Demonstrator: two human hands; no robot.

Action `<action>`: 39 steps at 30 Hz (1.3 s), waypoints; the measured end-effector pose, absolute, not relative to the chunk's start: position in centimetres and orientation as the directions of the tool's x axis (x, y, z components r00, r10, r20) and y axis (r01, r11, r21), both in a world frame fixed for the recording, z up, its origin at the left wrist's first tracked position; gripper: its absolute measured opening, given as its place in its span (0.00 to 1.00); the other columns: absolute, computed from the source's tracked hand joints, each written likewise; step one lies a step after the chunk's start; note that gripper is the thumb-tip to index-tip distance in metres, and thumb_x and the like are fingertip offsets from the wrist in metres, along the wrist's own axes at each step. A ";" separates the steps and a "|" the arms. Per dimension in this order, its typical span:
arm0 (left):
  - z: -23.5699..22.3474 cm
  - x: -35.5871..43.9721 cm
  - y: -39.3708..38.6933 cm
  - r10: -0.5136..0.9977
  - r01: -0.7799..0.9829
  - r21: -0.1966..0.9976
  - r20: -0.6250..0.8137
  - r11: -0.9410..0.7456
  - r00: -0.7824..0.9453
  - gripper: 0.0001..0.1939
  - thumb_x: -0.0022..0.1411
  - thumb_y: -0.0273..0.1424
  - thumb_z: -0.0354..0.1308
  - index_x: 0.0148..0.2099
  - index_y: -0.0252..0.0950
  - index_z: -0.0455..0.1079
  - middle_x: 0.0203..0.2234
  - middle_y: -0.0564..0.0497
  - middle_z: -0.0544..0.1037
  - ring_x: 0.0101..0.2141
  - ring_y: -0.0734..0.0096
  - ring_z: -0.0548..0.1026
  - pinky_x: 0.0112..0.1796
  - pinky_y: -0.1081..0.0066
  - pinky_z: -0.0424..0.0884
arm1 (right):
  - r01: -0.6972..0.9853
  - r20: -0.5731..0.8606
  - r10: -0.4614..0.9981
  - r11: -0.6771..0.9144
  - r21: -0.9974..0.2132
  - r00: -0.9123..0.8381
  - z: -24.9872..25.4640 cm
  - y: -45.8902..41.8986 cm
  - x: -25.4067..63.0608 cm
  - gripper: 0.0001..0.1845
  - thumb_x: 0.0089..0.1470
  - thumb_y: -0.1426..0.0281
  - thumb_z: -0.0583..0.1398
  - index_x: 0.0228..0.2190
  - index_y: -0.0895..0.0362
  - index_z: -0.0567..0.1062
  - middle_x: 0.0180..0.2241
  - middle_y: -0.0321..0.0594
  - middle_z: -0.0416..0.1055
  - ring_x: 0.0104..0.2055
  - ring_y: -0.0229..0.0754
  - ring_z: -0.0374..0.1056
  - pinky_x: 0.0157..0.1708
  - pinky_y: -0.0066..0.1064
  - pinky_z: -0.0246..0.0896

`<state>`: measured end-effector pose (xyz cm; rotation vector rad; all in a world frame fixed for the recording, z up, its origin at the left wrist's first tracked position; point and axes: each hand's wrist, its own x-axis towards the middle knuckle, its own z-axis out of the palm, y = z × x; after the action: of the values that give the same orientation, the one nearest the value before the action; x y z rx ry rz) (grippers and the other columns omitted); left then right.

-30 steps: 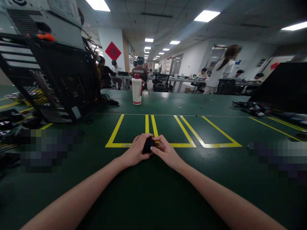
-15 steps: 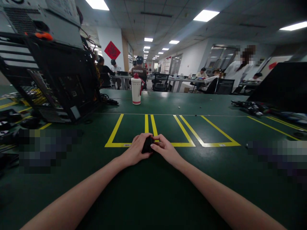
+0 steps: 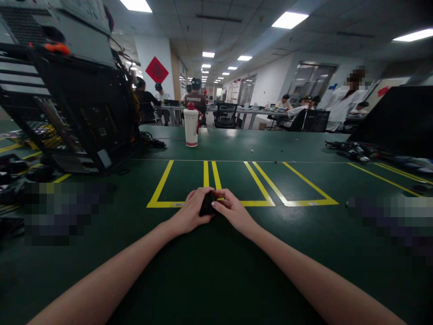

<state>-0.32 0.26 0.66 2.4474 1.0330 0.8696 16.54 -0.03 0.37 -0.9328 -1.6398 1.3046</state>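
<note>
A small black box-like object (image 3: pixel 206 206) lies between my hands, partly covered by fingers, so its kind does not show. My left hand (image 3: pixel 191 211) is wrapped around its left side, with the thumb near the front and the fingers over the back. On the right edge, my right hand (image 3: pixel 233 212) pinches the object with thumb and fingertips. Both hands are low over the green table (image 3: pixel 216 275), just at the front line of the yellow tape markings (image 3: pixel 209 174).
A white tumbler (image 3: pixel 191 128) with a red lid stands beyond the tape. To the left are a black computer case (image 3: pixel 98 117) and cables (image 3: pixel 152 141). At right, more cables (image 3: pixel 352 151) lie by a dark panel (image 3: pixel 395 119). Several people sit in the background.
My hands and the black object hold almost the same pose. The view has shifted very slightly, and a person in white at the back right has moved a little.
</note>
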 end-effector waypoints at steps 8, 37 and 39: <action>0.7 -0.4 0.2 0.728 0.514 0.523 0.398 -0.680 0.558 0.30 0.50 0.25 0.56 0.53 0.42 0.47 0.47 0.49 0.61 0.48 0.61 0.61 0.51 0.56 0.54 | -0.027 0.174 0.883 0.180 -0.983 -0.436 0.5 -0.3 16.6 0.09 0.48 0.69 0.57 0.34 0.54 0.63 0.39 0.36 0.63 0.42 0.39 0.64 0.43 0.36 0.61; 0.8 -0.4 0.2 0.734 0.527 0.518 0.384 -0.674 0.561 0.30 0.51 0.28 0.56 0.53 0.42 0.47 0.47 0.48 0.61 0.49 0.59 0.60 0.50 0.56 0.55 | 0.033 0.208 0.905 0.236 -0.971 -0.371 0.1 -0.1 16.4 0.07 0.49 0.68 0.55 0.34 0.54 0.65 0.37 0.35 0.63 0.41 0.38 0.64 0.42 0.35 0.62; 0.8 -0.5 0.2 0.733 0.524 0.519 0.386 -0.675 0.560 0.30 0.51 0.27 0.56 0.53 0.41 0.47 0.47 0.48 0.61 0.49 0.60 0.60 0.51 0.56 0.55 | 0.041 0.198 0.907 0.229 -0.973 -0.371 0.1 -0.1 16.4 0.09 0.50 0.68 0.55 0.36 0.53 0.64 0.39 0.36 0.63 0.43 0.39 0.63 0.43 0.36 0.61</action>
<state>-0.46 0.23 0.81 2.4519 1.0286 0.8400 16.42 -0.05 0.12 -0.9021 -1.6380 1.2604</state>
